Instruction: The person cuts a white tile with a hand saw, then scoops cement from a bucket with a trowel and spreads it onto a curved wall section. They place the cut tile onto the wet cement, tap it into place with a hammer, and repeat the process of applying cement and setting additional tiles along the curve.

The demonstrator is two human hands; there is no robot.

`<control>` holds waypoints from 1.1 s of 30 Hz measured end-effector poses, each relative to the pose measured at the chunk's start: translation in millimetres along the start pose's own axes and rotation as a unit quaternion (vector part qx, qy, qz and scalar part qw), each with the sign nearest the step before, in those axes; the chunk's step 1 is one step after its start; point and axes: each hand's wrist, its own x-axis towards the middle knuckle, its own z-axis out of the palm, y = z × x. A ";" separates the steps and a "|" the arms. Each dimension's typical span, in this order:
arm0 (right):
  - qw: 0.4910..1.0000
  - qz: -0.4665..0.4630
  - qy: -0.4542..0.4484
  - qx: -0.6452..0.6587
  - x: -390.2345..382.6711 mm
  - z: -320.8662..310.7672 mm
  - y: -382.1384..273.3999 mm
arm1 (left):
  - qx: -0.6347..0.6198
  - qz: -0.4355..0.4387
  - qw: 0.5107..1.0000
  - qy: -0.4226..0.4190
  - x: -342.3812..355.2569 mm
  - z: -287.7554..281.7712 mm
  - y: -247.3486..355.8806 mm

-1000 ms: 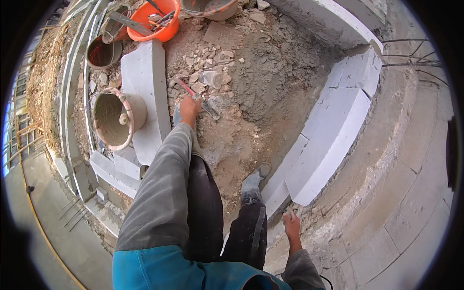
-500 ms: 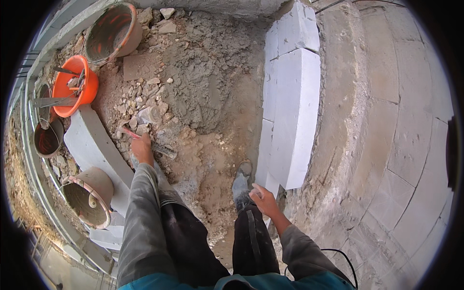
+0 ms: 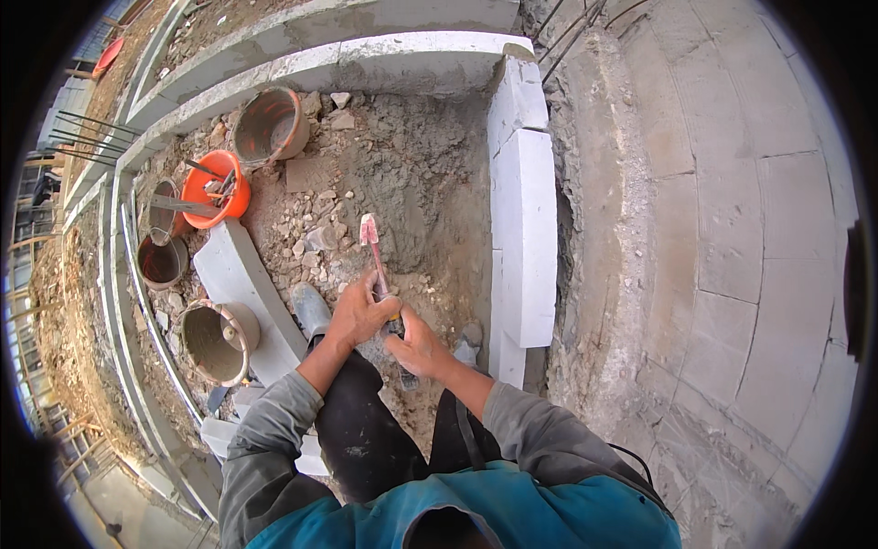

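Note:
Between my two hands is a hammer (image 3: 373, 252) with a pinkish-red shaft, a pale, dusty head pointing away from me and a dark grip. My left hand (image 3: 357, 311) is closed around its shaft. Just behind it, my right hand (image 3: 422, 346) is closed over the dark grip, whose end shows below the fingers. Both hands are above the dirt between my boots. White blocks (image 3: 532, 229) form a low wall to the right, near my right hand but apart from it.
Wet grey mortar (image 3: 412, 183) and rubble lie ahead. At left are an orange basin (image 3: 240, 199) holding tools, a mortar bucket (image 3: 247, 322), other buckets and a loose white block (image 3: 251, 291). Grey paving (image 3: 732, 229) stretches along the right. A block wall (image 3: 412, 59) crosses the far side.
The hammer has come from the left to the middle in my left hand. My right hand has moved left and closed on its grip. The view now takes in more of the far side.

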 end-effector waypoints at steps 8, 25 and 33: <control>0.962 0.038 0.225 -0.149 15.3 -122.6 -14.4 | -0.007 0.031 0.998 -0.054 15.8 -10.7 31.5; 0.865 0.067 0.421 -0.263 229.1 -360.0 80.1 | 0.241 0.262 0.921 0.158 481.6 128.9 72.4; 0.846 0.007 0.438 -0.305 221.3 -361.0 78.8 | 0.139 0.072 0.979 0.131 563.4 184.7 123.7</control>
